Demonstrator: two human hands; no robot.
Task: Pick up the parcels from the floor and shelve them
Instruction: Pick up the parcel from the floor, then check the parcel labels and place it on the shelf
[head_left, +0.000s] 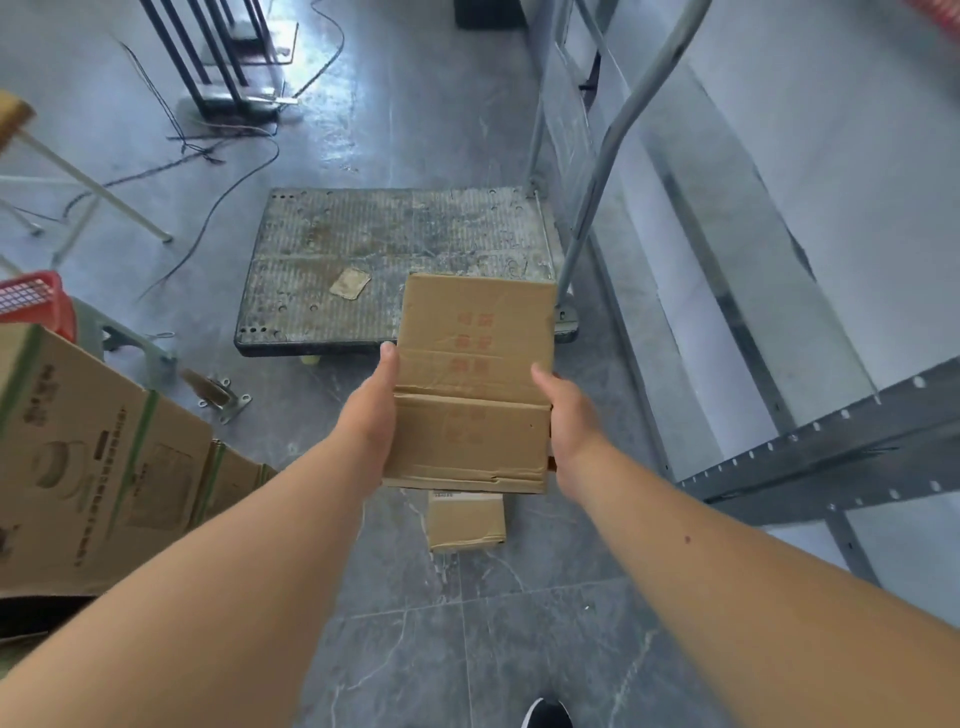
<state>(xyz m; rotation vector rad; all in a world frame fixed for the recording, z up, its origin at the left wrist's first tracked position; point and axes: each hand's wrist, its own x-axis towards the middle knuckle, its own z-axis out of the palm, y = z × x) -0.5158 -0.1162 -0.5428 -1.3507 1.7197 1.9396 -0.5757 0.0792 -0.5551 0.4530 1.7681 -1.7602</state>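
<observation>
Two hands grip creased, red-printed cardboard parcel.

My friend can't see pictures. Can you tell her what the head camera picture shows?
Two bare hands, left hand and right hand, hold a cardboard parcel above a grey floor. A smaller parcel lies below it, with a flat trolley ahead and metal shelving on the right.

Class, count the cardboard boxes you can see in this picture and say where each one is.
3. One cardboard box is held between the left hand and right hand; a small box lies on the floor beneath it; a large printed box stands at left. Others may be hidden.
</observation>
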